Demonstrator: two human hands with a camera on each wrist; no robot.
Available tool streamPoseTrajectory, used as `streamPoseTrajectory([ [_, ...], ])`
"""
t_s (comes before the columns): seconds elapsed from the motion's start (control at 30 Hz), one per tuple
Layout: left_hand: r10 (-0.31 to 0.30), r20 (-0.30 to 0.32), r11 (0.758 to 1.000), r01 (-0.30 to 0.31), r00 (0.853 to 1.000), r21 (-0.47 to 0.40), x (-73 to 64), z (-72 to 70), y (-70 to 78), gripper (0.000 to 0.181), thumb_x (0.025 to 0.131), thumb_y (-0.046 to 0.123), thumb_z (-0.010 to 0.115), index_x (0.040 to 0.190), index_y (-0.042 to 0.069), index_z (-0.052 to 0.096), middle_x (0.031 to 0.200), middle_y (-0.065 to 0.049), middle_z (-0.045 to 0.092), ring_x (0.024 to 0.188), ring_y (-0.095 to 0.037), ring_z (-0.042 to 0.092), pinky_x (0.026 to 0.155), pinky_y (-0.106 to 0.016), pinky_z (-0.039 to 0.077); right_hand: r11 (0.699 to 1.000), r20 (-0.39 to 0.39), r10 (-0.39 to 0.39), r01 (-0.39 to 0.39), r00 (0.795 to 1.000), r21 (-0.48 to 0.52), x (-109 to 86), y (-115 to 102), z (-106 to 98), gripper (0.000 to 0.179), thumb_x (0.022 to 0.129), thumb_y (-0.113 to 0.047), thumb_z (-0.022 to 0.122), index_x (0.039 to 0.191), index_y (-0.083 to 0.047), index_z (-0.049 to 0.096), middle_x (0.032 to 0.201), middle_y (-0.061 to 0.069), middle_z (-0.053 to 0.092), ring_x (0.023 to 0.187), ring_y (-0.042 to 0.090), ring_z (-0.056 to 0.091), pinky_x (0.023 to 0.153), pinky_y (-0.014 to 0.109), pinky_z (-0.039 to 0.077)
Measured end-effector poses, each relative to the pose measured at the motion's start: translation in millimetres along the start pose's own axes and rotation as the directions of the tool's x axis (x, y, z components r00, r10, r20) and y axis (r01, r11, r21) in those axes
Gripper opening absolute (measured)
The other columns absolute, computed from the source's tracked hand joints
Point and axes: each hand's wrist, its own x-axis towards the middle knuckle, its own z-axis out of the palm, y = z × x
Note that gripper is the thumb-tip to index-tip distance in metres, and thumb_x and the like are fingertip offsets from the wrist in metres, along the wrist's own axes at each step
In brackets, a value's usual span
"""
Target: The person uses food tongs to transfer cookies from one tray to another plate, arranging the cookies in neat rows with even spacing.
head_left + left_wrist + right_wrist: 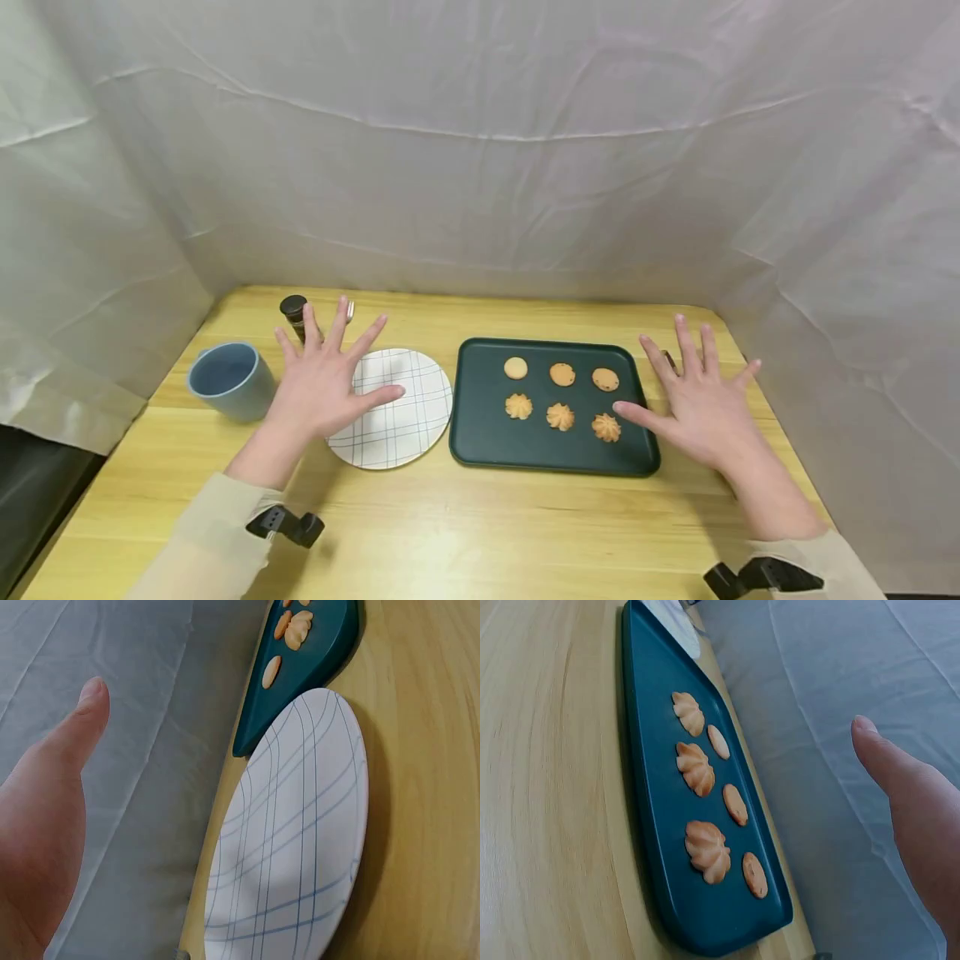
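Six biscuits point(560, 417) are carried in two rows by the green tray point(480, 433), right of frame centre. The left hand point(320, 387) and right hand point(703, 410) are held widely splayed.

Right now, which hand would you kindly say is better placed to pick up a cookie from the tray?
Probably the right hand: it is empty, and its thumb appears over the tray, beside the cookies. The left hand is nearer the checked plate.

creased grey cloth point(480, 192) hangs behind 1 wooden table point(525, 533).
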Motion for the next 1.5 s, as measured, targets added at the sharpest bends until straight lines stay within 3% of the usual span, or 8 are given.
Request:
streamPoseTrajectory([
  [0.23, -0.042, 0.036, 0.997, 0.044, 0.998, -0.056, -9.5, 1.6, -8.9, 0.104, 0.086, 0.092, 0.047, 0.170, 0.043, 0.011, 0.175, -0.010, -0.013, 0.153, -0.059, -0.003, 0.106, -0.087, -0.003, 0.999, 0.008, 0.032, -0.032, 0.999, 0.038, -7.8, 14, 1, 0.106, 0.092, -0.078, 0.059, 0.171, -0.020, 0.019, 0.173, 0.012, -0.025, 0.155, 0.049, -0.020, 0.090, 0.094, -0.011],
  [0.4, -0.044, 0.049, 0.994, 0.049, 0.998, -0.102, -17.5, 1.1, -14.5, 0.102, 0.089, 0.088, 0.050, 0.170, 0.042, 0.006, 0.176, -0.013, -0.004, 0.155, -0.057, 0.005, 0.108, -0.086, 0.003, 0.994, 0.027, 0.066, -0.068, 0.997, 0.084, -13.2, 24, -2, 0.103, 0.094, -0.076, 0.060, 0.169, -0.014, 0.026, 0.172, 0.011, -0.027, 0.154, 0.052, -0.017, 0.089, 0.095, -0.007],
  [0.63, -0.071, 0.054, 0.974, 0.081, 0.996, -0.213, -25.9, 2.3, -19.8, 0.099, 0.095, 0.080, 0.054, 0.171, 0.037, 0.008, 0.175, -0.018, 0.009, 0.152, -0.056, 0.022, 0.107, -0.083, 0.024, 0.979, 0.007, 0.111, -0.110, 0.994, 0.171, -20.6, 35, 1, 0.106, 0.094, -0.070, 0.066, 0.169, -0.008, 0.023, 0.174, 0.014, -0.019, 0.153, 0.060, 0.005, 0.095, 0.094, 0.007],
  [0.9, -0.121, 0.049, 0.931, 0.130, 0.991, -0.341, -35.8, 11.6, -28.1, 0.095, 0.098, 0.071, 0.058, 0.172, 0.034, 0.011, 0.169, -0.027, 0.024, 0.146, -0.058, 0.033, 0.101, -0.081, 0.034, 0.933, 0.011, 0.142, -0.137, 0.990, 0.333, -28.0, 46, 6, 0.109, 0.095, -0.059, 0.074, 0.171, -0.013, 0.010, 0.174, 0.021, -0.014, 0.150, 0.065, 0.006, 0.102, 0.087, 0.015],
  [1.13, -0.157, 0.024, 0.891, 0.152, 0.987, -0.428, -44.2, 20.8, -32.6, 0.088, 0.101, 0.063, 0.061, 0.169, 0.018, 0.028, 0.158, -0.029, 0.041, 0.138, -0.055, 0.044, 0.106, -0.074, 0.037, 0.897, 0.031, 0.175, -0.173, 0.984, 0.406, -33.6, 56, 15, 0.105, 0.096, -0.055, 0.074, 0.169, -0.005, 0.016, 0.171, 0.031, -0.006, 0.147, 0.067, 0.013, 0.096, 0.087, 0.025],
  [1.3, -0.198, 0.025, 0.844, 0.184, 0.980, -0.504, -49.1, 27.3, -36.2, 0.083, 0.102, 0.056, 0.065, 0.164, 0.010, 0.037, 0.151, -0.030, 0.049, 0.130, -0.052, 0.054, 0.103, -0.071, 0.041, 0.890, 0.002, 0.170, -0.154, 0.985, 0.429, -36.3, 61, 23, 0.100, 0.098, -0.048, 0.075, 0.165, 0.002, 0.022, 0.166, 0.040, 0.009, 0.139, 0.070, 0.025, 0.097, 0.085, 0.028],
  [1.5, -0.232, 0.026, 0.801, 0.206, 0.972, -0.561, -53.0, 38.4, -41.8, 0.075, 0.103, 0.048, 0.068, 0.158, 0.002, 0.044, 0.141, -0.029, 0.056, 0.118, -0.049, 0.065, 0.098, -0.066, 0.049, 0.888, -0.051, 0.171, -0.131, 0.984, 0.440, -41.4, 65, 33, 0.098, 0.096, -0.043, 0.079, 0.162, 0.007, 0.027, 0.158, 0.041, 0.025, 0.134, 0.067, 0.033, 0.100, 0.081, 0.029],
])
